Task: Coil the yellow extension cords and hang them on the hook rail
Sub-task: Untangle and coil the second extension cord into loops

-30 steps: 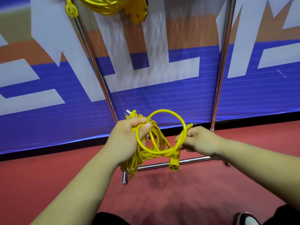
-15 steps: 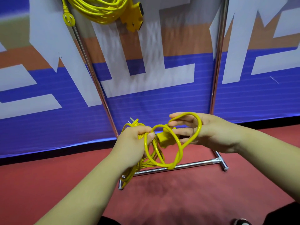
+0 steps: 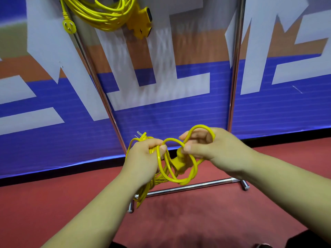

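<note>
The left hand [image 3: 141, 158] is clenched around the bunched coil of thin yellow extension cord [image 3: 142, 193], which hangs downward from that fist, while its loose loop [image 3: 179, 180] and yellow socket end [image 3: 180, 162] lie just to the right, hooked over and pinched by the right hand [image 3: 215, 149].

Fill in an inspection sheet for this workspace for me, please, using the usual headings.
Surface: red floor; no table in view.
Job's things: held cord, partly coiled, loops loose; hung cord coiled high on the rack with its socket block; hook out of view.
Clutter: nothing seen.
Grippers: left hand grips the held cord's bundle; right hand has one loop round its fingers, thumb by the socket end.
Cables: held cord's plug prongs stick up behind the left hand; hung cord's plug dangles.
Surroundings: chrome rack before a blue, white and orange banner.
</note>
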The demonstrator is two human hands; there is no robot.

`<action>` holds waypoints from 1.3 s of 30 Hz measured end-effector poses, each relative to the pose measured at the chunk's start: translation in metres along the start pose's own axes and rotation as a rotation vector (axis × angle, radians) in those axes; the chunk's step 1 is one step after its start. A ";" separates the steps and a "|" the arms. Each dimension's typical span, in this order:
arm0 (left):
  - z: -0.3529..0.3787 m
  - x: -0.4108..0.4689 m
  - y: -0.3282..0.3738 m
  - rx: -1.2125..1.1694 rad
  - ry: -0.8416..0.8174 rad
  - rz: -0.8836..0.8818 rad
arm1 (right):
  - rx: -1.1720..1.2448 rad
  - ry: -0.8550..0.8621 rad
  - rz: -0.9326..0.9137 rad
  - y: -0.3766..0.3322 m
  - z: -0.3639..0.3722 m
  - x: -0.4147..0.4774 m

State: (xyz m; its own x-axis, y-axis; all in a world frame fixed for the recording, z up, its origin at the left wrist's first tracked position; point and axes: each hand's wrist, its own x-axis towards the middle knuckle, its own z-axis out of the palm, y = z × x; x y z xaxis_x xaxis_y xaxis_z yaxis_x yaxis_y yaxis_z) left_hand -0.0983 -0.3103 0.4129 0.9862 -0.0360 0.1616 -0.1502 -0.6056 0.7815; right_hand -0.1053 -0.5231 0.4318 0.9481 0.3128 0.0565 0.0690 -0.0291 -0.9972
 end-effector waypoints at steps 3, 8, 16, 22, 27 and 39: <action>-0.001 -0.001 0.004 -0.050 0.005 0.012 | 0.106 0.129 0.023 -0.007 -0.007 0.002; 0.001 -0.001 0.005 -0.092 0.006 -0.001 | 0.239 0.150 0.154 -0.010 -0.012 0.005; 0.007 0.000 0.004 -0.113 0.061 -0.036 | 0.148 0.049 0.135 -0.009 -0.002 0.004; 0.005 0.000 0.005 -0.077 0.065 -0.007 | -0.124 0.006 0.042 -0.008 0.009 0.003; 0.002 -0.003 0.011 -0.130 0.058 0.001 | -0.029 0.125 -0.013 -0.013 0.004 0.009; 0.005 0.000 0.015 -0.309 -0.087 -0.069 | 0.631 0.092 0.045 -0.037 -0.005 0.018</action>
State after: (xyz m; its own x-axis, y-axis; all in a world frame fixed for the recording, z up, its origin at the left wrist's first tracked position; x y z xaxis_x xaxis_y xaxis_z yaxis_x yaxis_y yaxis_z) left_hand -0.0999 -0.3237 0.4214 0.9950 -0.0794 0.0599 -0.0836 -0.3399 0.9367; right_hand -0.0893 -0.5210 0.4704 0.9707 0.2402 -0.0099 -0.1405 0.5333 -0.8342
